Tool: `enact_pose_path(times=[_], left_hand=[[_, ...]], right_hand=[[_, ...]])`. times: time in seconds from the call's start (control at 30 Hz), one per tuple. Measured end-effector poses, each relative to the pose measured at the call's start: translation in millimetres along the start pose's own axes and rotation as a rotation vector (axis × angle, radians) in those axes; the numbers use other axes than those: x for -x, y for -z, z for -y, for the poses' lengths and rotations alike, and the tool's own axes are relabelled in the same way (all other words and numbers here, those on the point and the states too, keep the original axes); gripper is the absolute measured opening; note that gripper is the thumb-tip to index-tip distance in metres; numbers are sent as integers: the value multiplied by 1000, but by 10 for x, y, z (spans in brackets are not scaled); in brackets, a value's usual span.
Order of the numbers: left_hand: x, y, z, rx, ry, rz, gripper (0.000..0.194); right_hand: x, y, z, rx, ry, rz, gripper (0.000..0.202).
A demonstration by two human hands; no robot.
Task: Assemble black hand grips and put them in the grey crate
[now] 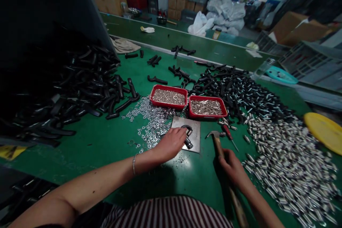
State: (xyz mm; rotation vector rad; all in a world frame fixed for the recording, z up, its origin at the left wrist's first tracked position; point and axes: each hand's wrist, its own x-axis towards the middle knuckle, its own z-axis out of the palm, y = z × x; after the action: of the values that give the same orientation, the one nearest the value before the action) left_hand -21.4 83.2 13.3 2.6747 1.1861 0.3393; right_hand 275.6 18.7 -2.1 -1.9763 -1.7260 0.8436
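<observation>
On a square metal plate point(196, 128), my left hand point(171, 144) is closed on a black curved part point(188, 144) with a hooked end. Its fingers cover the middle of the part. My right hand point(232, 166) is wrapped round the wooden handle of a claw hammer point(218, 146), whose head points away from me, just right of the plate. A red-handled screwdriver point(228, 133) lies beyond the hammer head. Loose metal nuts or rings point(149, 128) are spread to the left of the plate.
Behind the plate stand two red trays, one of tiny metal pieces point(169, 97), one of small pins point(205, 107). Black curved parts point(107, 89) heap at left; more point(227, 85) lie back right. Silver cylinders point(291, 164) cover the right side, near a yellow lid point(324, 131).
</observation>
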Motion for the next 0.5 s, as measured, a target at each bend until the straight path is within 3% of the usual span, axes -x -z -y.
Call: enact_pose_path(times=[0.17,0.3,0.5], left_hand=[[-39,-17,2,94,-95,-43,39],[-43,-72,-47,94,-6,-89,40],[-31,-68,-69,136,45,-99,37]], right_hand=[[-9,277,346,-355,-71,115,48],[123,418,516,-259,-17,257,39],[193,354,627,-281,-5,274,42]])
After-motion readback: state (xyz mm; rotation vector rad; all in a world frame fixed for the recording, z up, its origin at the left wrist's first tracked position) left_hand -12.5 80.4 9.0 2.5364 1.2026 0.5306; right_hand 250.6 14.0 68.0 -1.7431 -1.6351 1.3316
